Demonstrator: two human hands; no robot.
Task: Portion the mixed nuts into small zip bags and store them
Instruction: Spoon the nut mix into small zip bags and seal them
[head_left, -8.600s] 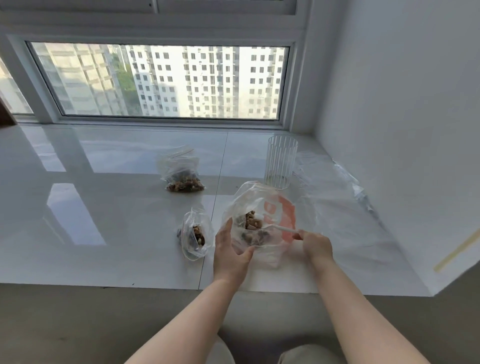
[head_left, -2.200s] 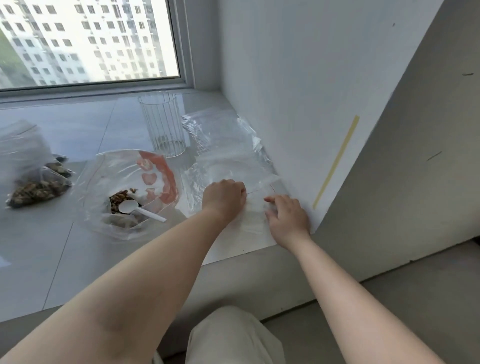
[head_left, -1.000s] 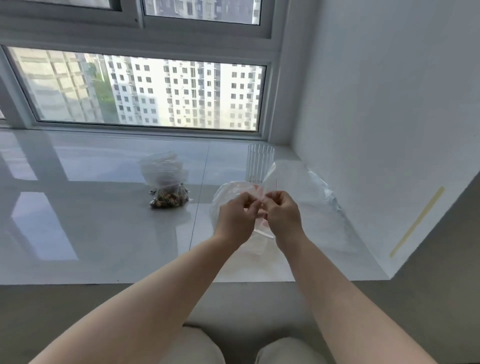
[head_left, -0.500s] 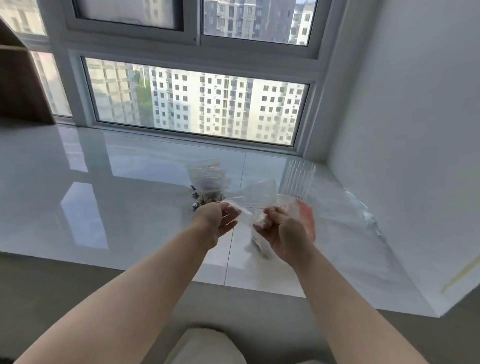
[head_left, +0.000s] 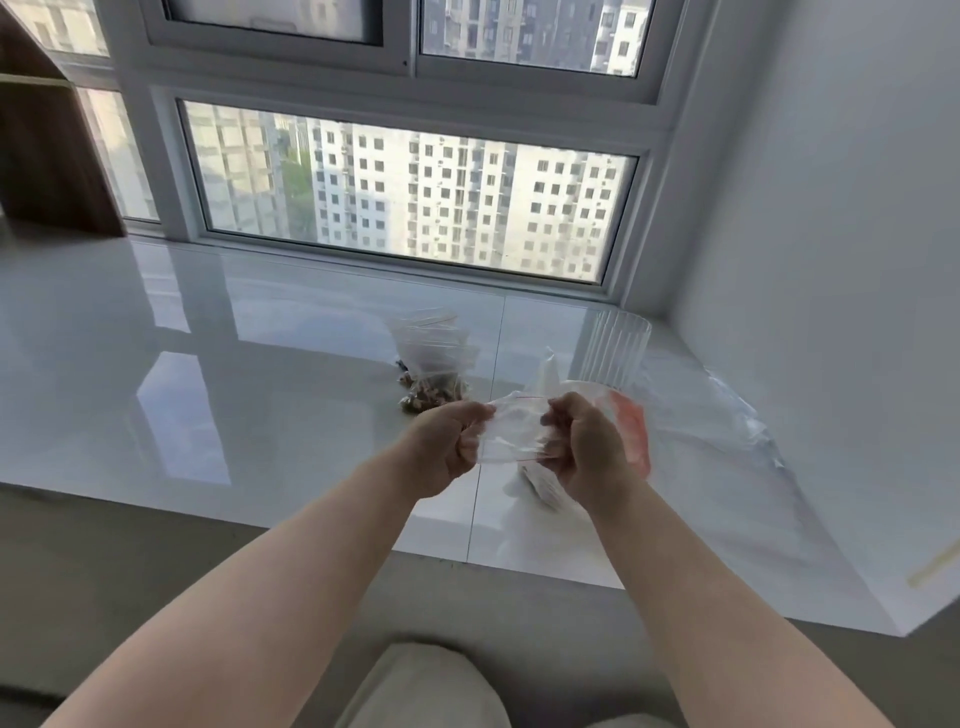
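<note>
An empty small clear zip bag (head_left: 511, 434) with a red line at its top is stretched in the air between my hands, above the white sill. My left hand (head_left: 448, 446) pinches its left edge and my right hand (head_left: 589, 448) pinches its right edge. Behind my right hand lies the big clear nut bag with a red-orange print (head_left: 629, 431); its nuts are hidden by my hand. Filled small zip bags of nuts (head_left: 434, 371) lie bunched together further back on the sill.
A ribbed clear glass cup (head_left: 614, 351) stands behind the big bag. Loose clear plastic bags (head_left: 727, 415) lie at the right by the white wall. The glossy white sill (head_left: 208, 374) ends in a front edge near my arms; a window runs along the back.
My hands have moved apart from each other, pulling the small bag's mouth wider between them. The view has also tilted a little upward.
</note>
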